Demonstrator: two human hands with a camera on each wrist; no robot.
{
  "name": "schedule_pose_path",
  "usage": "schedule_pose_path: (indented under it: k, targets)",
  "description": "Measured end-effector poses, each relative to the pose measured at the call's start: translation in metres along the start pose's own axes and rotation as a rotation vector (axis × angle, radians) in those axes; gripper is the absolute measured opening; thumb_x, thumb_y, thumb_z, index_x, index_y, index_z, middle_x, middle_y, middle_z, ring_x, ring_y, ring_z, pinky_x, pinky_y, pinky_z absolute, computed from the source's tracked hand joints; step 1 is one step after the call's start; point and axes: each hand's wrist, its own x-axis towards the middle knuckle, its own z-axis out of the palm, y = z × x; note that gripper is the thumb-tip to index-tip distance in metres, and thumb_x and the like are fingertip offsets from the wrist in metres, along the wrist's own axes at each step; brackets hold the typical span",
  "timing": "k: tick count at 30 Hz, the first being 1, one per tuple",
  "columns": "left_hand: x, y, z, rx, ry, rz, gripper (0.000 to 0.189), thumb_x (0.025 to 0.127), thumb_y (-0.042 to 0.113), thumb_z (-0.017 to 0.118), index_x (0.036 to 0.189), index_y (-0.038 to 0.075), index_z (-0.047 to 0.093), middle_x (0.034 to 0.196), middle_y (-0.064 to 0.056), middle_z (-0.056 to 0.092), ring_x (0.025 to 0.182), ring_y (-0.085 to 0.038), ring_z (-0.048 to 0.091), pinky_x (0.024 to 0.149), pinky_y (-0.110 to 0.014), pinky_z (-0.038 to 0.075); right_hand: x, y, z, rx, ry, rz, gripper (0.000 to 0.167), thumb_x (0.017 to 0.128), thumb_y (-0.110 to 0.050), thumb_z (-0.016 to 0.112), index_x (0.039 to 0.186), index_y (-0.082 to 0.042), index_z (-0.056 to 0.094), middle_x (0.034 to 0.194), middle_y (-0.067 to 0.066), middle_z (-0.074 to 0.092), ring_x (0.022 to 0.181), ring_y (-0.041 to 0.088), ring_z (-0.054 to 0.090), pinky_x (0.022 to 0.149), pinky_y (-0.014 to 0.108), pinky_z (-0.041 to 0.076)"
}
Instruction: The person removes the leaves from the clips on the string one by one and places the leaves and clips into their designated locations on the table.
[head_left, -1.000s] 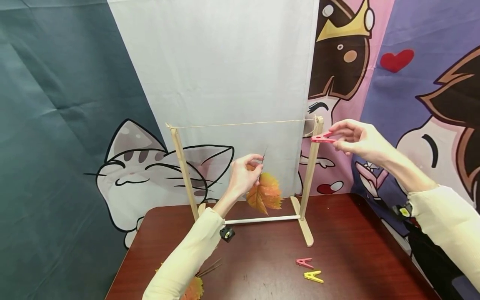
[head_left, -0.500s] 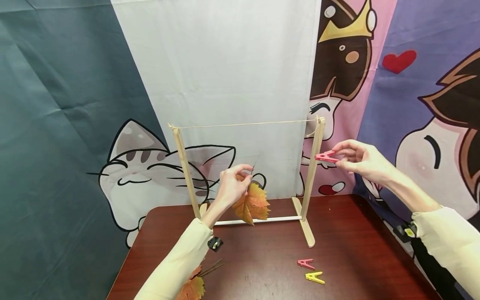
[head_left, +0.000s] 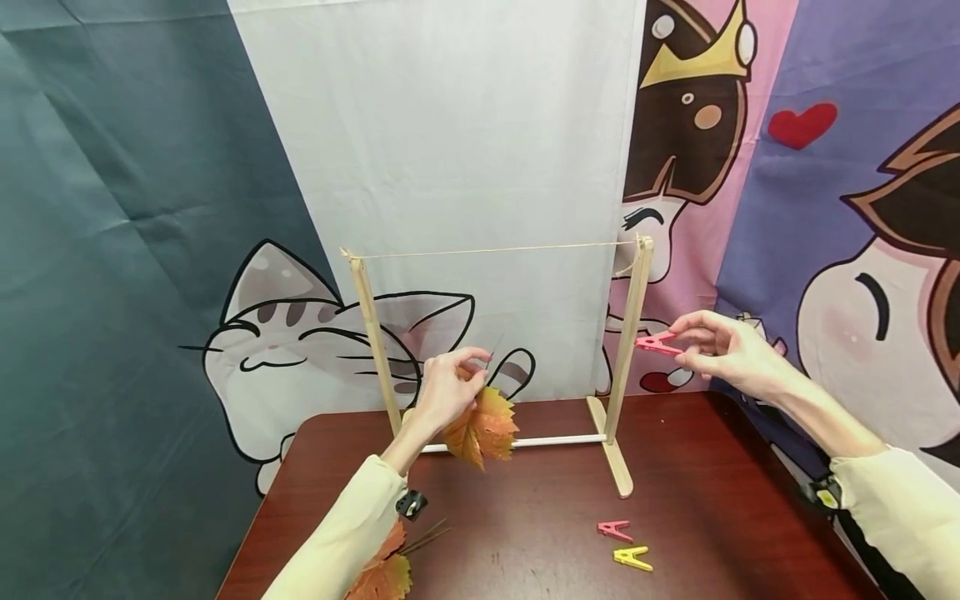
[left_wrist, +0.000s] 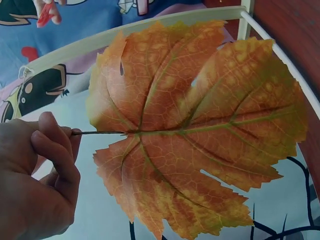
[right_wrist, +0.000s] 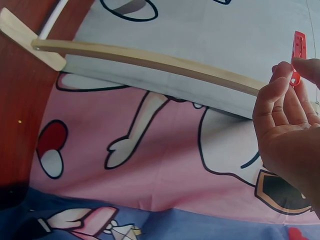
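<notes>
My left hand [head_left: 452, 387] pinches the thin dark stem of an orange-yellow artificial leaf [head_left: 483, 427], which hangs below the fingers in front of the wooden frame [head_left: 628, 346]. In the left wrist view the leaf [left_wrist: 200, 125] spreads wide, with the stem between fingertips and thumb. Just right of the frame's right post, my right hand [head_left: 731, 354] holds a red clothespin [head_left: 658, 342] between thumb and fingers. The right wrist view shows this clothespin [right_wrist: 298, 50] pinched near one end. A thin string [head_left: 487, 250] runs between the tops of the two posts, above both hands.
On the brown table [head_left: 540, 517] lie a pink clothespin [head_left: 615, 530] and a yellow clothespin [head_left: 633, 558]. More orange leaves [head_left: 386, 575] with stems lie at the front left, partly behind the left sleeve. A printed cloth backdrop [head_left: 450, 125] hangs behind the frame.
My left hand has moved left and down with the leaf. My right hand has lowered beside the right post, still holding the red clothespin. The clothespins on the table stay put.
</notes>
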Motion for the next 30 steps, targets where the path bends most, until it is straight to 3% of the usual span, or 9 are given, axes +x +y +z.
schedule_pose_path:
  k: [7, 13, 30]
  targets:
    - [-0.011, -0.007, -0.006, 0.030, -0.039, -0.002, 0.022, 0.084, -0.004, 0.070, 0.102, 0.007, 0.074, 0.076, -0.008, 0.072, 0.039, -0.005, 0.056, 0.039, -0.025, 0.047, -0.013, 0.014, 0.007, 0.052, -0.029, -0.005, 0.033, 0.089, 0.017, 0.061, 0.118, 0.006, 0.054, 0.106, 0.003, 0.072, 0.074, 0.014, 0.069, 0.051, 0.027, 0.047]
    - [-0.022, -0.011, -0.011, 0.057, -0.070, -0.003, 0.023, 0.083, -0.006, 0.071, 0.102, 0.007, 0.074, 0.075, -0.007, 0.071, 0.040, -0.004, 0.055, 0.039, -0.024, 0.047, -0.022, 0.024, 0.015, 0.036, -0.031, -0.001, 0.034, 0.087, 0.016, 0.064, 0.117, 0.007, 0.054, 0.106, 0.003, 0.072, 0.068, 0.015, 0.064, 0.050, 0.033, 0.045]
    - [-0.056, -0.031, -0.023, 0.175, -0.136, -0.066, 0.022, 0.082, -0.008, 0.073, 0.098, 0.008, 0.074, 0.070, 0.000, 0.068, 0.039, 0.000, 0.052, 0.040, -0.022, 0.045, -0.051, 0.050, 0.037, 0.045, -0.040, 0.065, 0.034, 0.087, 0.012, 0.067, 0.117, 0.002, 0.055, 0.107, 0.006, 0.071, 0.079, 0.018, 0.070, 0.049, 0.032, 0.046]
